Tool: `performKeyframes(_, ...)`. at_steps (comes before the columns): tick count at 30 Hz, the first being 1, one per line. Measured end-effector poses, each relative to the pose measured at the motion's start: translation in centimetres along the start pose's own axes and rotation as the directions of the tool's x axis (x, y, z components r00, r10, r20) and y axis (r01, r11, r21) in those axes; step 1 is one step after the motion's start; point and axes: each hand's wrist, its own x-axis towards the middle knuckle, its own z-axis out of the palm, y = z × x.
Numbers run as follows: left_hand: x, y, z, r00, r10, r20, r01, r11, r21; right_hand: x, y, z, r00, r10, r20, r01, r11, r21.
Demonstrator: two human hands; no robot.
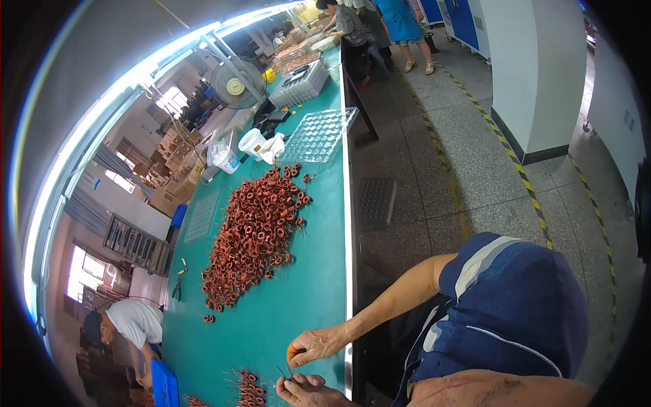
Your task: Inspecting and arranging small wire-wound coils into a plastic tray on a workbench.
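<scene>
My right hand is closed in a pinch over the green table near its front edge, with an orange finger cot on one finger. Just below it in the head view, my left hand is closed, fingertips together. Thin dark wire leads stick out between the two hands; the body of the part they belong to is hidden by my fingers. Beside my left hand lie red ring coils in a row, their leads pointing away from me. A large heap of similar red ring coils covers the table farther up.
A clear plastic tray, a white tub and stacked trays stand beyond the heap. Pliers lie at the table's far side, near a blue bin. A person bends there; others stand at the table's end.
</scene>
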Motion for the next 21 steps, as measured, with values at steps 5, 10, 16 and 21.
performKeyframes(5, -0.9, -1.4, 1.9, 0.992, 0.083, 0.097, -0.077, 0.995, -0.068, -1.4, -0.6, 0.4, 0.997, 0.037, -0.073, -0.023, 0.984, 0.178)
performKeyframes(10, -2.6, -1.2, 2.0, 0.965, 0.174, 0.195, -0.187, 0.981, 0.053, -3.1, -2.7, 0.1, 0.988, 0.017, -0.153, 0.005, 0.99, 0.142)
performKeyframes(16, -4.1, -0.6, 1.7, 0.883, 0.353, 0.309, -0.431, 0.871, 0.236, -5.1, -5.1, 0.8, 0.73, -0.655, -0.197, 0.453, 0.679, -0.578)
performKeyframes(21, -5.0, -1.3, 0.1, 0.917, 0.232, 0.325, -0.309, 0.927, 0.213, -6.9, -5.6, -0.1, 0.897, -0.403, -0.183, 0.272, 0.828, -0.491)
